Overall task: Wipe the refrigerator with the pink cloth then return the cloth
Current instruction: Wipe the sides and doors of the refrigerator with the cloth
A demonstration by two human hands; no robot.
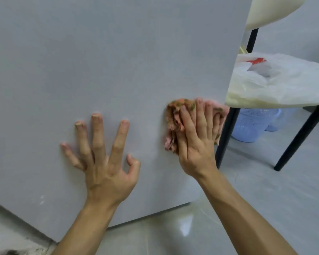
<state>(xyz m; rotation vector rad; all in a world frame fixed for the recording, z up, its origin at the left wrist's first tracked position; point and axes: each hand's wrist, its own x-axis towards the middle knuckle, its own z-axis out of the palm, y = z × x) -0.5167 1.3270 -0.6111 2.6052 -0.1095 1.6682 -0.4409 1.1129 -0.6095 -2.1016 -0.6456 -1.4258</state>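
The grey side of the refrigerator point(107, 57) fills most of the view. My right hand point(196, 138) presses the crumpled pink cloth point(174, 126) flat against its lower right part, close to the fridge's right edge, with straight fingers spread over the cloth. The cloth has green and orange patches and sticks out past my fingertips and to the left of my hand. My left hand point(103, 153) rests on the fridge surface further left, fingers spread and fingertips touching the panel, holding nothing.
To the right stands a chair with black legs point(226, 137) and a cream seat carrying a white plastic bag point(276, 78). A pale blue plastic basket point(250, 126) sits on the glossy tiled floor point(247, 190) under the chair. The fridge's bottom edge meets the floor below my wrists.
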